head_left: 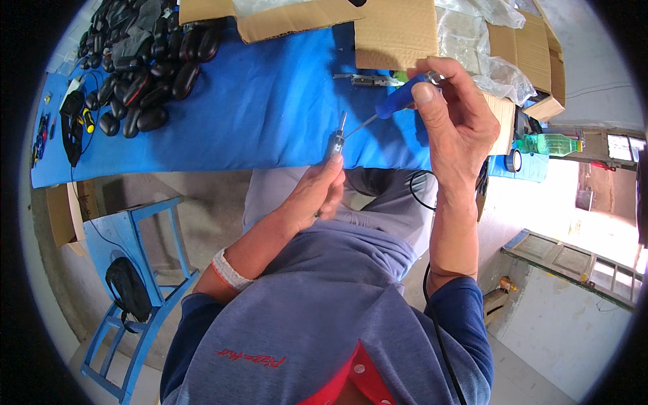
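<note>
1. Two hands were seen at work above the near edge of the blue-covered counter [256, 128]. A small metal part [335, 143] was pinched between the thumb and fingers of the left hand [317, 189], with its thin rod pointed away from the body.
2. A blue-handled screwdriver [397, 99] was gripped near its clear end by the thumb and forefinger of the right hand [459, 125], the other fingers being loosely curled. Its shaft was slanted down and leftward to the part; whether contact was made could not be told.
3. Red stitched lettering was borne on the chest of the grey-blue shirt [304, 304].
4. Another metal piece [368, 80] was laid on the counter beyond the screwdriver, just beside a cardboard flap [395, 40]. The far right was crowded by clear plastic bags [466, 47] and more cardboard.
5. The far left was covered by heaped black rounded objects [152, 67], some trimmed in red.
6. A green bottle [550, 144] was seen to the right, well apart from the hands. Below the counter, at left, a black bag [128, 289] was supported by a blue chair [121, 229].
</note>
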Action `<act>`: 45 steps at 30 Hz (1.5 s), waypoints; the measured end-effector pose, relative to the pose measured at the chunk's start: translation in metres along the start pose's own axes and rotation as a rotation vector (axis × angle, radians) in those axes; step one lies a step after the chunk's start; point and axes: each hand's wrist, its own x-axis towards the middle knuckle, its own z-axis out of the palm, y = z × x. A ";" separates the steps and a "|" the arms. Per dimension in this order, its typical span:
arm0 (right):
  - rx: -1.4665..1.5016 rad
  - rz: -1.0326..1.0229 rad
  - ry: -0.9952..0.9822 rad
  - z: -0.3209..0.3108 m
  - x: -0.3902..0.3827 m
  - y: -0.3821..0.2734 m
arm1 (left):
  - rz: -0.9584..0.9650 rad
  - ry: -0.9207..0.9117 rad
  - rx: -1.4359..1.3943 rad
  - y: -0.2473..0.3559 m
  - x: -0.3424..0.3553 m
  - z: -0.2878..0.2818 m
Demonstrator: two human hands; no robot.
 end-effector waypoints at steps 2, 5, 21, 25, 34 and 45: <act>-0.065 -0.050 0.017 -0.001 -0.001 0.003 | -0.001 0.004 0.002 0.000 -0.001 0.000; -0.136 -0.058 0.030 -0.001 -0.002 0.004 | -0.007 0.008 -0.015 -0.001 -0.001 -0.002; -0.183 -0.064 0.152 -0.016 -0.010 -0.003 | -0.005 -0.004 -0.014 -0.001 0.000 -0.002; -0.224 -0.057 0.156 -0.019 -0.015 -0.010 | 0.009 -0.004 -0.017 -0.003 0.001 -0.003; -0.174 -0.071 0.129 -0.017 -0.023 -0.005 | 0.011 -0.001 0.003 -0.001 0.000 -0.002; -0.159 -0.061 0.121 -0.015 -0.024 -0.005 | 0.012 -0.009 -0.004 -0.002 0.000 -0.002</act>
